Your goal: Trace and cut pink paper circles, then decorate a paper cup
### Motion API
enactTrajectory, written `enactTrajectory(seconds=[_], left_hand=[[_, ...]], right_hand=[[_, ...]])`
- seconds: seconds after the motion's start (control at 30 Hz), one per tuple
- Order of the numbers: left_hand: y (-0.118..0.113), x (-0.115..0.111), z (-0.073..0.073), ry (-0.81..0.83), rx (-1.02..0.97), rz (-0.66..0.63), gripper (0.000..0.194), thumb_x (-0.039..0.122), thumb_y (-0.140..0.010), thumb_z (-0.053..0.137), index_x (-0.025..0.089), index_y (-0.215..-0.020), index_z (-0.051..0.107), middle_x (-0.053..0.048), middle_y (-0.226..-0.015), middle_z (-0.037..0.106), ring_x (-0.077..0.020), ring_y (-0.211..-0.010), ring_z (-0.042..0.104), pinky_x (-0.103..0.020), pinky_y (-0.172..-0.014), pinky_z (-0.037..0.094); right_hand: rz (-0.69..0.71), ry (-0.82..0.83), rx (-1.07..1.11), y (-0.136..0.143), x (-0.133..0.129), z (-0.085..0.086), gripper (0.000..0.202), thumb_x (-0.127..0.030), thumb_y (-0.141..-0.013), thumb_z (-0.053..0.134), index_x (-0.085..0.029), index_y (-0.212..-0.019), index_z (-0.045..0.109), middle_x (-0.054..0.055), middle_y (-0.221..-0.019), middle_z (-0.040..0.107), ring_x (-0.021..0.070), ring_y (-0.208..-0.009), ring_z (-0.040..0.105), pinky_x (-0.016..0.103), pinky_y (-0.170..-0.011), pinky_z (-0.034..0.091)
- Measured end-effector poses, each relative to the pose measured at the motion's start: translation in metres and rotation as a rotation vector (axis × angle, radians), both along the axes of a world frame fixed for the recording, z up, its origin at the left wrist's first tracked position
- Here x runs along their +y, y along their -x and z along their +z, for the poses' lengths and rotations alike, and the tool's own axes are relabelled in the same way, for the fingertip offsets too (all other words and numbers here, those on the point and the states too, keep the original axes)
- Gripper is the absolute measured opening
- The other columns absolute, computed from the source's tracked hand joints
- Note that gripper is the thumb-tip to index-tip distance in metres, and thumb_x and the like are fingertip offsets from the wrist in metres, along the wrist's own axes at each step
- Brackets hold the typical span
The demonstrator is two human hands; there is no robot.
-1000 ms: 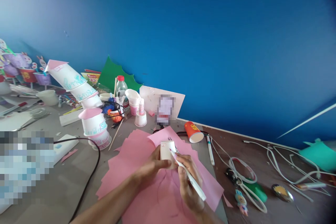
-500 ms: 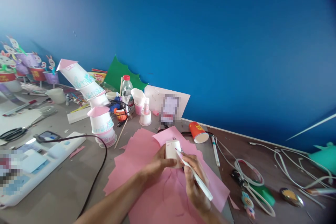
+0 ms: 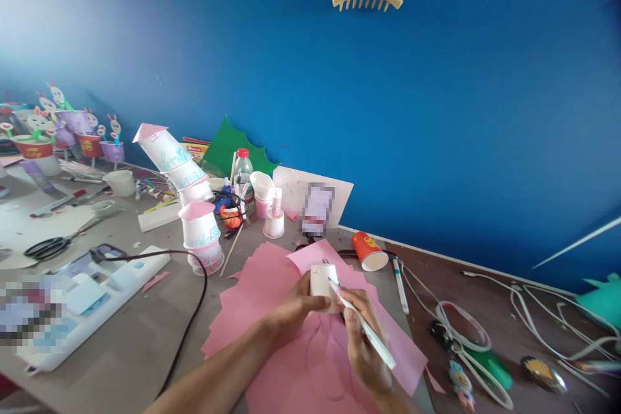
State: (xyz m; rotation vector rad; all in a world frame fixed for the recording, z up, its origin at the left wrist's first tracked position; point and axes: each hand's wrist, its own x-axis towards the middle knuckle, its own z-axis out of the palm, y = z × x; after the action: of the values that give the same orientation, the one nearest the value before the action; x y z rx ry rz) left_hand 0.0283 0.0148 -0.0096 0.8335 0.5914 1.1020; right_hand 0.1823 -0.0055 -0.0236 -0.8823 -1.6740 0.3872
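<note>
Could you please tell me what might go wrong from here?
The marker tip is at the white cup, so a slip of the right grip could leave a stray line. The left grip holds the cup's side; squeezing hard might dent it. The pink paper beneath could catch stray ink.

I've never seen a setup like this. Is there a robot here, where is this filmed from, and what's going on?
There is no robot here: these are a person's two bare hands. Every picture comes from one camera worn on the person's head, looking forward and down. The left hand holds a small white cup; the right hand holds a white pen, its tip at the cup's side. Beneath them, pink paper covers part of the desk. Around it are a red cup on its side, a decorated stack of cups, and, farther left, scissors.
</note>
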Motion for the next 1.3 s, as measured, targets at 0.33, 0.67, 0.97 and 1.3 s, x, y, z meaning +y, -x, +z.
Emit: enactTrajectory(seconds=[0.33, 0.67, 0.97, 1.3], left_hand=[[0.000, 0.000, -0.008, -0.047, -0.020, -0.005, 0.044, 0.014, -0.072, 0.069, 0.016, -0.115, 0.061, -0.008, -0.098, 0.067, -0.0263, -0.096, 0.061, -0.038, -0.088, 0.044], [-0.002, 0.002, 0.000, -0.034, 0.051, 0.001, 0.046, 0.013, -0.070, 0.063, 0.017, -0.115, 0.061, -0.007, -0.100, 0.066, -0.0238, -0.094, 0.057, -0.034, -0.084, 0.042], [-0.003, 0.001, 0.005, 0.016, 0.113, 0.014, 0.050, 0.016, -0.064, 0.065, 0.017, -0.114, 0.060, -0.004, -0.093, 0.063, -0.0213, -0.087, 0.054, -0.030, -0.075, 0.040], [-0.005, 0.005, -0.001, -0.038, 0.021, -0.042, 0.049, 0.031, -0.067, 0.081, 0.016, -0.107, 0.058, -0.006, -0.092, 0.065, -0.0241, -0.087, 0.061, -0.035, -0.079, 0.044]], right_hand=[[-0.003, -0.008, 0.026, 0.003, 0.000, 0.004, 0.022, -0.024, -0.099, 0.043, -0.025, -0.111, 0.061, 0.007, -0.099, 0.066, 0.0214, -0.090, 0.066, 0.034, -0.072, 0.055], [-0.011, -0.010, 0.024, 0.002, 0.000, 0.003, 0.022, -0.022, -0.098, 0.045, -0.025, -0.112, 0.061, 0.007, -0.101, 0.068, 0.0217, -0.092, 0.067, 0.033, -0.073, 0.056], [-0.008, 0.032, 0.010, -0.002, -0.001, 0.003, 0.025, -0.020, -0.098, 0.043, -0.025, -0.115, 0.061, 0.008, -0.105, 0.067, 0.0223, -0.095, 0.066, 0.034, -0.074, 0.056], [-0.022, -0.022, 0.051, 0.001, -0.001, 0.005, 0.025, -0.023, -0.100, 0.043, -0.024, -0.115, 0.062, 0.008, -0.106, 0.068, 0.0218, -0.098, 0.067, 0.033, -0.078, 0.057]])
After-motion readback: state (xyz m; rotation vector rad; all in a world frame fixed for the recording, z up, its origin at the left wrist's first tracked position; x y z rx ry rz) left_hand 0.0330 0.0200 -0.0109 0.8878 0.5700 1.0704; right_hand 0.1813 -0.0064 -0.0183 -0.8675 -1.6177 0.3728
